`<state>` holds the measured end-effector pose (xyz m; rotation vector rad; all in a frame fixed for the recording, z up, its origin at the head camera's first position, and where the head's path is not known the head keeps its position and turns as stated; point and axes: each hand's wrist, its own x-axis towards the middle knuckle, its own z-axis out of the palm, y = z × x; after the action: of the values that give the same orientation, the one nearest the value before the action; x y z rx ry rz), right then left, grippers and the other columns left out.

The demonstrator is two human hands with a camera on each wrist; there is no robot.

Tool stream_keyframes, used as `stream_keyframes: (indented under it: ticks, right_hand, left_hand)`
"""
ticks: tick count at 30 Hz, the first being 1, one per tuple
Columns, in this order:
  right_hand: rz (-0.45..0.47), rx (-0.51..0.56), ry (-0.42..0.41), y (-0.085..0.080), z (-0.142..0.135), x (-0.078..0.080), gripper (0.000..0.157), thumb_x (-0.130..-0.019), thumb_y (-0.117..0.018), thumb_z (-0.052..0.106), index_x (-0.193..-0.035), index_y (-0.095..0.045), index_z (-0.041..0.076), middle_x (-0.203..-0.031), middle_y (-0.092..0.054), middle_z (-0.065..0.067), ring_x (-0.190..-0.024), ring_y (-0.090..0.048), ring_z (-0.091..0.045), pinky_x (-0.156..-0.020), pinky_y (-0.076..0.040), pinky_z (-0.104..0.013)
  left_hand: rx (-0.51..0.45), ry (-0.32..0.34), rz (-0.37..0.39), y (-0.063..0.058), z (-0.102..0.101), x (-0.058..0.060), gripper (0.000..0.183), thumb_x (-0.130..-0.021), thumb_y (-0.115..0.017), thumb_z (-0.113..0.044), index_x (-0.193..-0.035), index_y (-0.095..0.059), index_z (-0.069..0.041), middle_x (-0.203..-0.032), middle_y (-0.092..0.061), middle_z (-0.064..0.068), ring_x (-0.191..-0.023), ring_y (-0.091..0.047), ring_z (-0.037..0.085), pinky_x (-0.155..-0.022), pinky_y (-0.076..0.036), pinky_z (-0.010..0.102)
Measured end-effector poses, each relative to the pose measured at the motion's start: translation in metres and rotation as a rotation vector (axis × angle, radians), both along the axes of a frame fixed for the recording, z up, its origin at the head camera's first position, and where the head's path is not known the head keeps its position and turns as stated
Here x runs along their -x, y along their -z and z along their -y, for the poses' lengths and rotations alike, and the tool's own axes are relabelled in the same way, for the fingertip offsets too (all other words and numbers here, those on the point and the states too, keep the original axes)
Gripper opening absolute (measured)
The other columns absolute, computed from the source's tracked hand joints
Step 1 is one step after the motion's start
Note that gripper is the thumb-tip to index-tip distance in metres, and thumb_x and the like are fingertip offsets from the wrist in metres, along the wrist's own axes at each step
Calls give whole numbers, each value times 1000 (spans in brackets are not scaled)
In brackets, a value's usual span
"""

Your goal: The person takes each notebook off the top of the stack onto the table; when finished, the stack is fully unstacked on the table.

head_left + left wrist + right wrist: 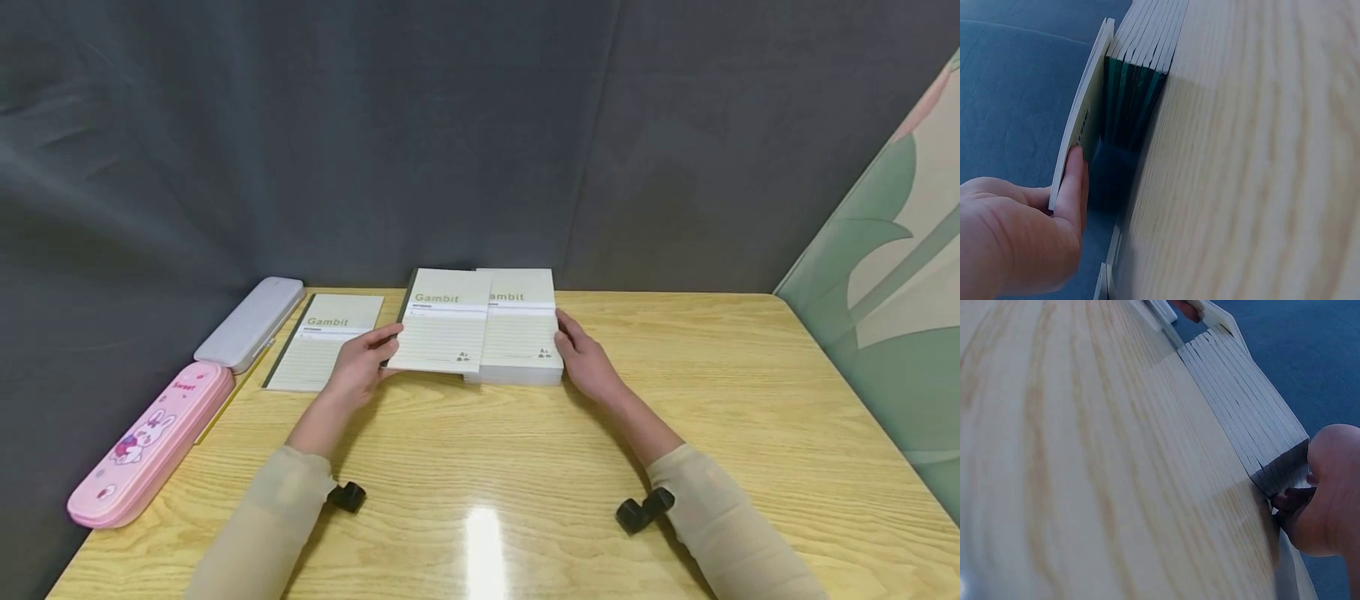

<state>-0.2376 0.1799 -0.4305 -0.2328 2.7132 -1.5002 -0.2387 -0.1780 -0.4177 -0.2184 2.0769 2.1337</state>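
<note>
The left hand (362, 362) pinches one notebook (442, 333) by its left edge, overhanging the notebook stack (525, 333) leftward. The right hand (590, 360) touches the stack's right side, apparently bracing it; whether it grips cannot be told.

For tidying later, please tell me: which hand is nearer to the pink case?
The left hand; it grips a notebook right of the pink case. The right hand is farther right, beside the notebook stack.

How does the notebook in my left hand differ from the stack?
The held notebook is single and thin; the stack is several notebooks thick. The held notebook is off the table, in the left hand; the stack rests on it. Both show pale covers.
</note>
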Motion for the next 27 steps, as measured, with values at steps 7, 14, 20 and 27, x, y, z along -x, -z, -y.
stream_keyframes:
  ticks: [7, 14, 20, 27]
  right_hand:
    - [0, -10, -6, 1, 0, 1, 57, -113, -32, 30, -163, -19, 7, -162, -29, -19, -150, -24, -35, -122, -19, -50]
    - [-1, -2, -5, -1, -1, 0, 57, -113, -33, 30, -163, -19, 7, -163, -28, -19, -150, -23, -35, -122, -19, -51]
    - [2, -1, -6, -1, -1, -1, 57, -113, -33, 29, -163, -18, 6, -163, -27, -19, -150, -22, -35, -122, -18, -51]
    - [3, -2, -4, 1, -1, 0, 57, -113, -32, 30, -163, -18, 7, -163, -27, -19, -150, -22, -35, -122, -18, -51]
  left_hand:
    - [-3, -20, 4, 1, 12, -2, 43, -106, -54, -9, -149, -51, -5, -139, -45, 8, -73, -42, 4, -75, -58, 22]
    - [-6, -29, 13, 2, 21, -4, 44, -106, -53, -8, -150, -49, -4, -137, -45, 8, -62, -38, 2, -72, -56, 20]
    - [6, -58, 22, 6, 26, -3, 43, -106, -53, -7, -148, -50, -1, -132, -49, 5, -92, -48, 6, -70, -55, 19]
    - [76, -50, 25, 8, 29, -6, 42, -107, -51, -9, -148, -50, -1, -134, -48, 9, -102, -48, 9, -71, -55, 19]
